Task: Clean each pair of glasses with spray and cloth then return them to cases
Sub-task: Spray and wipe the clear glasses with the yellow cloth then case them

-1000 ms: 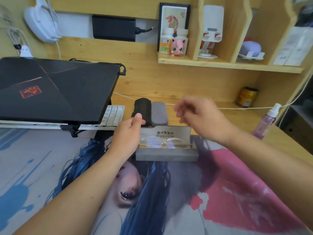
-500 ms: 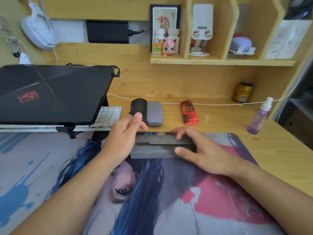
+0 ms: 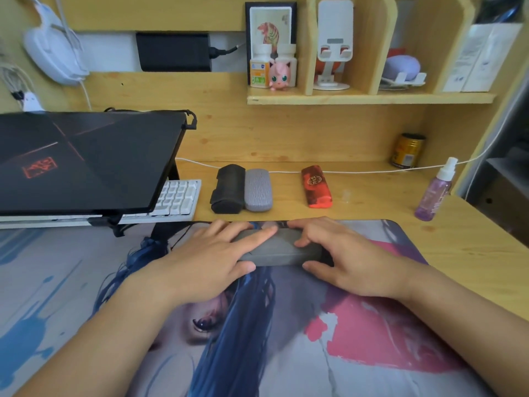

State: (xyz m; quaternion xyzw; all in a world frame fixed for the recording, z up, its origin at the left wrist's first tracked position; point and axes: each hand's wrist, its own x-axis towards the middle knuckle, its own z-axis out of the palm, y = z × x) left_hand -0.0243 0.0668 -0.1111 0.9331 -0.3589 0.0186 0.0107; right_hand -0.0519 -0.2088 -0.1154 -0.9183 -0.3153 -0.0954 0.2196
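Grey case [image 3: 282, 249], seemingly closed, under both hands.

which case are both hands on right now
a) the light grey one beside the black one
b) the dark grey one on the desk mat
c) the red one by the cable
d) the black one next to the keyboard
b: the left hand and right hand both hold the closed dark grey case on the desk mat, while the red case, black case and light grey case lie untouched behind it.
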